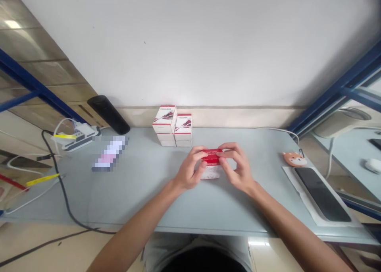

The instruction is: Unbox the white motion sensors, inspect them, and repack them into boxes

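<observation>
A small red and white box (pixel 211 157) stands on the pale grey table (pixel 143 192), at its middle. My left hand (pixel 190 169) grips the box's left side, fingers curled round its red top. My right hand (pixel 236 166) grips the right side in the same way, fingertips pinched on the top edge. Both hands rest low on the table. Behind them, against the wall, stands a stack of several like boxes (pixel 172 126), white with red tops.
A black cylinder (pixel 108 114) lies at the back left beside a white power strip (pixel 76 136) with cables (pixel 64 192). A blurred item (pixel 109 153) lies left of centre. At right lie a dark phone (pixel 321 193) on white paper and an orange animal figure (pixel 294 159).
</observation>
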`<move>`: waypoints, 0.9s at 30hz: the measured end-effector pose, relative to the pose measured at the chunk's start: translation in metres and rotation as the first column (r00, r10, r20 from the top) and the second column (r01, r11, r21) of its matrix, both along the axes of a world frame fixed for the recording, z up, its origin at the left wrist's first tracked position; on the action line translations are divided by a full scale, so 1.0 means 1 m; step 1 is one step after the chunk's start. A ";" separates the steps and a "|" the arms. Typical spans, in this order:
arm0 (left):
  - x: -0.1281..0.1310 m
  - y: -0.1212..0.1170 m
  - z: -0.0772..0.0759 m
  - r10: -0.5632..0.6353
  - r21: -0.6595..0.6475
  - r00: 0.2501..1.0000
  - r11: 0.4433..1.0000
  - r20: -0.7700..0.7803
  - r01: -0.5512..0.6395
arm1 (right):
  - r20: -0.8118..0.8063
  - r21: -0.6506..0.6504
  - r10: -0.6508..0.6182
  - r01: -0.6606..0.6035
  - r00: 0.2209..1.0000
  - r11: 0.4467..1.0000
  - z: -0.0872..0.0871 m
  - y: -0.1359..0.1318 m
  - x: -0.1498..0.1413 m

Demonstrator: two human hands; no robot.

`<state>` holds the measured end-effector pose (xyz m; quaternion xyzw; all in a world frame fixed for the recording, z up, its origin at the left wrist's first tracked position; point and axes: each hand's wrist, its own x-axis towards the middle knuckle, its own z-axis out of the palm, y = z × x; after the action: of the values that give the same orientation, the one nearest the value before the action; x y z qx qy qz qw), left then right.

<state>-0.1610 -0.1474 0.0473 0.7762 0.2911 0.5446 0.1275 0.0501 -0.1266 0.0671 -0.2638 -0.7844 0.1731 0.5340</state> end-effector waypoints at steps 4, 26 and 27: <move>-0.001 0.002 0.001 -0.047 0.069 0.999 0.996 -0.025 0.049 | 0.053 0.137 0.054 -0.061 0.997 0.989 -0.003 0.004 0.004; -0.006 0.003 0.003 0.022 0.146 0.993 0.989 -0.119 -0.005 | 0.118 0.147 0.066 -0.083 0.991 0.986 0.008 -0.002 -0.001; -0.008 0.004 0.003 0.031 0.154 0.989 0.988 -0.147 -0.008 | 0.139 0.178 0.046 -0.071 0.989 0.981 0.006 -0.001 0.000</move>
<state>-0.1687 -0.1435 0.0501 0.8194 0.2648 0.5069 0.0398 0.0496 -0.1273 0.0736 -0.2014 -0.8384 0.0981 0.4968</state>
